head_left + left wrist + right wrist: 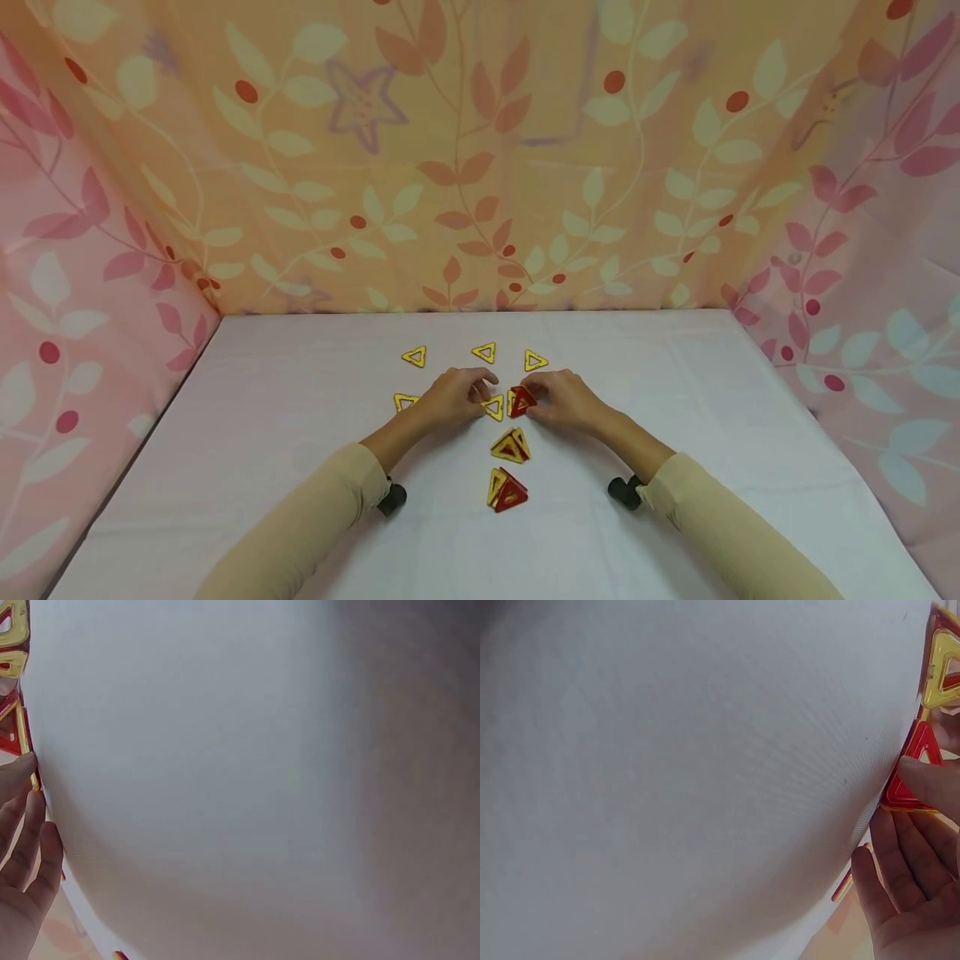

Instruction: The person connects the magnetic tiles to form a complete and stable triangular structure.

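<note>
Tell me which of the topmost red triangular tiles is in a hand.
The farther red triangular tile: the right hand pinches it. The nearer red triangular tile, closer to the person, has neither hand on it.

From the head, the left arm (401, 433) hides part of a low yellow tile (401, 400). The left hand (455, 396) may cover the tip of the middle tile (499, 408); I can't tell. The right hand (562, 400) covers a bit of the red tile (519, 405). Both sleeves (307, 517) run off the bottom. From the left wrist, the edge cuts off the left hand and some tiles (22, 636). A red bit (120, 955) barely shows. From the right wrist, the right hand and a top tile (934, 679) are cut off.
</note>
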Action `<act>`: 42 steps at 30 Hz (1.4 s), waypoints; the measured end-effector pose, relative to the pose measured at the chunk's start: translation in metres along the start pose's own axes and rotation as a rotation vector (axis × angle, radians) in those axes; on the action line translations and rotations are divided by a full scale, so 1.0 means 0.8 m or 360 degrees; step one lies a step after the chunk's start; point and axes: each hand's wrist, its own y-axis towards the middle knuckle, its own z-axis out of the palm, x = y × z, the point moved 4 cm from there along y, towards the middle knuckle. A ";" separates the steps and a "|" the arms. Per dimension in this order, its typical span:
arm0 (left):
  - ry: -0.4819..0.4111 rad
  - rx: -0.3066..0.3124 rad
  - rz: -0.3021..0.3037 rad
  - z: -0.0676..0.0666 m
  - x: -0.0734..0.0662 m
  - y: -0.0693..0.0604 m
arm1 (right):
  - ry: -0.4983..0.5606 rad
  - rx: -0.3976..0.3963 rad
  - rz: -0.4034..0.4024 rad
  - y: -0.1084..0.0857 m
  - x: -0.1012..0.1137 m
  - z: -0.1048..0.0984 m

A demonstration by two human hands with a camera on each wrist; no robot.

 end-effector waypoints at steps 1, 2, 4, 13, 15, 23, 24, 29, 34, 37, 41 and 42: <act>-0.0003 0.0000 -0.0001 0.000 0.000 0.000 | -0.0001 0.0000 -0.0002 0.000 0.000 0.000; -0.0008 0.0002 -0.0002 0.001 0.000 0.001 | -0.0003 -0.0002 -0.0003 0.000 0.000 0.000; -0.0017 0.0006 -0.0001 0.001 0.000 0.001 | 0.0000 -0.0003 -0.0005 0.000 0.001 0.000; 0.0004 0.0018 0.0029 0.004 -0.005 0.004 | 0.0003 0.0006 0.0001 0.000 0.001 0.000; 0.0015 0.0013 0.0028 0.004 -0.005 0.004 | -0.0002 0.0004 0.0006 0.001 0.001 0.000; 0.0004 -0.0010 0.0015 0.004 -0.005 0.004 | -0.0002 0.0014 0.0025 0.000 0.002 0.000; -0.0003 -0.0015 0.0019 0.004 -0.005 0.004 | -0.0003 0.0014 0.0024 0.000 0.002 0.000; 0.0004 -0.0017 0.0014 0.005 -0.005 0.004 | -0.0027 -0.0002 -0.0004 -0.001 0.003 0.001; -0.0003 0.0003 -0.0014 0.007 -0.006 0.004 | -0.0041 -0.0020 -0.0030 -0.001 0.003 0.000; -0.0017 0.0015 -0.0019 0.008 -0.005 0.004 | -0.0042 -0.0027 -0.0041 -0.001 0.004 -0.001; 0.0002 0.0022 -0.0018 0.010 -0.005 0.004 | -0.0035 -0.0019 -0.0035 -0.001 0.004 -0.001; 0.0006 0.0022 -0.0014 0.010 -0.006 0.004 | -0.0038 -0.0016 -0.0030 0.000 0.004 -0.001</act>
